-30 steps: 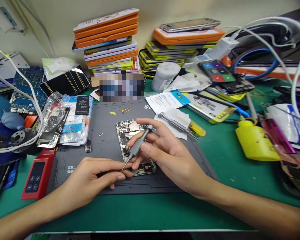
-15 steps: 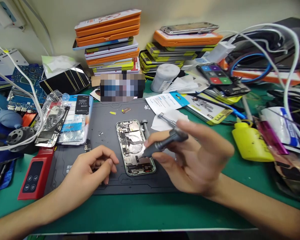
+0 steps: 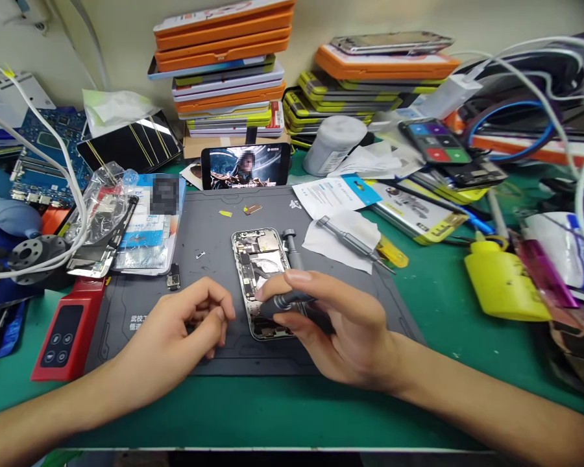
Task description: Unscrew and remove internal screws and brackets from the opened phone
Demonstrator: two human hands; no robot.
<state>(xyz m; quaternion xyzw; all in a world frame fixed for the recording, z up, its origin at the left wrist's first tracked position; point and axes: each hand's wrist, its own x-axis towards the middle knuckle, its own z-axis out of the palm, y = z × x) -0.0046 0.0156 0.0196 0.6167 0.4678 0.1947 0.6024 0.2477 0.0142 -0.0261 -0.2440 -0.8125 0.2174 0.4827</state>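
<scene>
An opened phone (image 3: 259, 259) with its insides showing lies on a dark grey work mat (image 3: 214, 240). My right hand (image 3: 340, 324) is closed around a grey screwdriver (image 3: 285, 301), which lies almost flat with its tip over the phone's lower part. My left hand (image 3: 185, 331) rests on the mat just left of the phone, fingers curled in a loose fist; whether it holds anything is hidden. A second grey screwdriver (image 3: 292, 250) lies beside the phone's right edge.
A third screwdriver (image 3: 343, 237) lies on white paper right of the mat. A propped phone (image 3: 246, 167) plays video at the back. Stacked orange cases (image 3: 224, 71), a red device (image 3: 61, 331), a yellow bottle (image 3: 503, 279) and white cables (image 3: 34, 149) crowd the green table.
My right hand swung the screwdriver away to the right, then brought it back low over the phone. My left hand let go of the tip and curled up left of the phone.
</scene>
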